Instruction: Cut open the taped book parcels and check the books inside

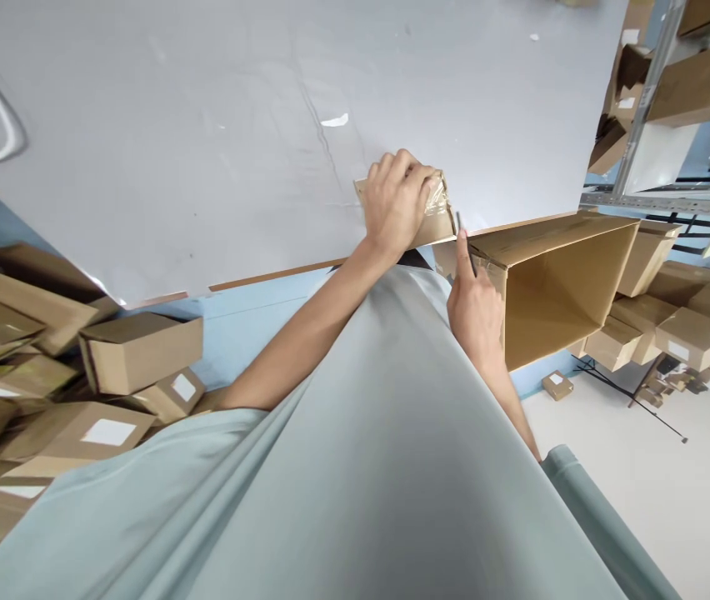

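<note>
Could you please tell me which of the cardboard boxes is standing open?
The large box beside the right hand: its open side shows an empty inside. The small taped box under the left hand and the piled boxes are closed.

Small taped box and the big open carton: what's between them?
Head view: the right hand, holding a thin dark tool, sits between the small box and the carton.

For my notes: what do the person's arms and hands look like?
Both arms are bare up to the short sleeves of a pale grey-green shirt. The left hand and right hand wear no gloves; no watch or ring shows.
</note>
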A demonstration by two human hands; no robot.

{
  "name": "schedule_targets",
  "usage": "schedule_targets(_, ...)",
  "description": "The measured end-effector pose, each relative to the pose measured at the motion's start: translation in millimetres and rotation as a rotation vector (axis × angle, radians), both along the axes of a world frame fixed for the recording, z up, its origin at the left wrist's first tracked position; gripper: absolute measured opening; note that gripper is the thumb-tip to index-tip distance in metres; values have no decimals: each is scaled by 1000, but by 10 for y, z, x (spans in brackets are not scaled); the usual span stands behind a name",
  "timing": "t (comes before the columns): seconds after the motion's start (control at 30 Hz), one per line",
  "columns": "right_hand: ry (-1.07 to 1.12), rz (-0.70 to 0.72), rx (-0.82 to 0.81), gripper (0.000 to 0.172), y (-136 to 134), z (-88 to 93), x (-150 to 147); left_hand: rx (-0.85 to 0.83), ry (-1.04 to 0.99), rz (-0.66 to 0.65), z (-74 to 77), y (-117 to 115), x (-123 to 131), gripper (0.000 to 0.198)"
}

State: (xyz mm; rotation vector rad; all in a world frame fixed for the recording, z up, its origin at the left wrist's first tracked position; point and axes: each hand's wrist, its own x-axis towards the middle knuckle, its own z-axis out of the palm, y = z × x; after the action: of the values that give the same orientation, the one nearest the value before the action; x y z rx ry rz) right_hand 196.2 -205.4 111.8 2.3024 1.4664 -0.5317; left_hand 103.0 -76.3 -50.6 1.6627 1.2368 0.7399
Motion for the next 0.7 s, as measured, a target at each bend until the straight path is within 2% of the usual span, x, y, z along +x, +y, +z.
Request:
schedule_targets(0.1, -3, 7, 140, 63, 196, -181, 236, 4, 29, -7, 21, 2, -4, 69)
schedule_targets(0.2, 113, 7, 326, 51, 516, -565, 519, 32, 59, -18, 23, 0, -3, 69)
schedule_targets(0.27, 199, 11, 358, 46, 728, -802, 649, 65, 88, -20, 20, 6, -10, 68)
schedule_targets(0.33, 257, 9, 336, 44, 895, -939, 713, 88, 107, -26, 22, 19, -21, 66)
schedule_targets(0.43, 324, 49, 276, 47, 1047, -954, 733, 77, 130, -41, 42, 43, -35, 63)
schedule_targets(0.57, 367, 172, 183, 38, 1158, -857, 747, 42, 133, -40, 85, 65, -40, 63)
schedule_targets(0.7, 334, 221, 140, 33, 1247, -867, 816, 45, 123, -24, 137, 66, -41, 62)
